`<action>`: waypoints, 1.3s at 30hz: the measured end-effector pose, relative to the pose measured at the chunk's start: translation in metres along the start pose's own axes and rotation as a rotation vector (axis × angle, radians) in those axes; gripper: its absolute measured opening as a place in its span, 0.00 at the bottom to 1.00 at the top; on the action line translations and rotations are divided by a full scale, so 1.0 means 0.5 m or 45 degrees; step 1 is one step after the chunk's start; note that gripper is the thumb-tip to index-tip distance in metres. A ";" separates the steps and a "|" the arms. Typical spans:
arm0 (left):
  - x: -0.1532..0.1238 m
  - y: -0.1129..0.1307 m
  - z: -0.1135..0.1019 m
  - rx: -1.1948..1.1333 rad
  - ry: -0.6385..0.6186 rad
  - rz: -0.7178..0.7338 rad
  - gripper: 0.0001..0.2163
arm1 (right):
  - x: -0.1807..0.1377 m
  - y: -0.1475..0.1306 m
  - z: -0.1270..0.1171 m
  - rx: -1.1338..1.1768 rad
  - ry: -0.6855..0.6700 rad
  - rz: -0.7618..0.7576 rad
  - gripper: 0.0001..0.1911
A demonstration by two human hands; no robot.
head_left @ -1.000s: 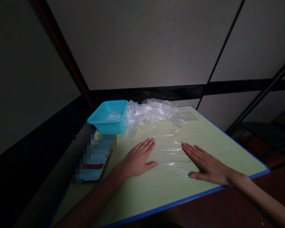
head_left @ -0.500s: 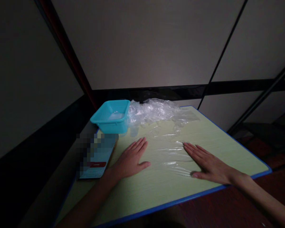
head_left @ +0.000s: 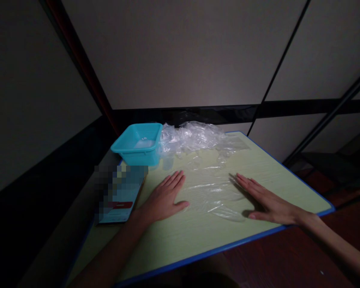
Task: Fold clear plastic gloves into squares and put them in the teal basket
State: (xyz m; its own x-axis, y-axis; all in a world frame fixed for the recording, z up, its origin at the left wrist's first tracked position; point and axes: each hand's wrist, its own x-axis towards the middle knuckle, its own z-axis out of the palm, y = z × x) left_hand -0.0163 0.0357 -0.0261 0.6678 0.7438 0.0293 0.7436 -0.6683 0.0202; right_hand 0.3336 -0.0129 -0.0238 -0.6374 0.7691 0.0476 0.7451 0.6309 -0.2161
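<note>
A clear plastic bag (head_left: 210, 190) lies spread flat on the pale yellow-green table (head_left: 180, 248), with glossy creases across it. My left hand (head_left: 165, 198) rests palm down at the bag's left edge, fingers stretched out and thumb pointing inward over the film. On the other side, my right hand (head_left: 265, 202) hovers slightly above the table by the bag's right edge, casting a shadow beneath it. Its fingers are straight and it holds nothing. Behind the flat bag is a heap of crumpled clear plastic bags (head_left: 198, 136).
A turquoise plastic basket (head_left: 136, 156) stands at the back left, with something whitish inside. In front of it lies a phone or tablet (head_left: 120, 204), partly pixelated. A small clear cup-like item (head_left: 168, 162) sits beside the basket. Cabinet panels (head_left: 180, 56) rise behind the table.
My right hand has lifted off the film and shifted slightly right. The bag's near right corner has loosened into a raised fold. My left hand stays in place; the view has shifted slightly.
</note>
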 end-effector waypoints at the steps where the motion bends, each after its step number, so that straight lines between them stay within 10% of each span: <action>1: 0.000 0.000 0.000 0.001 -0.002 0.000 0.34 | 0.001 -0.003 -0.005 0.013 0.033 0.030 0.45; 11: 0.000 -0.004 0.006 0.005 0.023 0.016 0.34 | 0.070 -0.092 0.018 -0.169 0.062 -0.036 0.41; 39: -0.008 -0.034 -0.030 0.006 0.082 -0.013 0.36 | 0.034 -0.064 0.041 -0.183 0.081 -0.062 0.50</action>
State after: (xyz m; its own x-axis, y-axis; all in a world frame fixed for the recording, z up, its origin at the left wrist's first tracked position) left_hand -0.0323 0.0441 -0.0118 0.6567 0.7483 0.0937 0.7505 -0.6606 0.0163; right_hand 0.2949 -0.0219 -0.0359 -0.6632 0.7391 0.1176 0.7368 0.6724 -0.0705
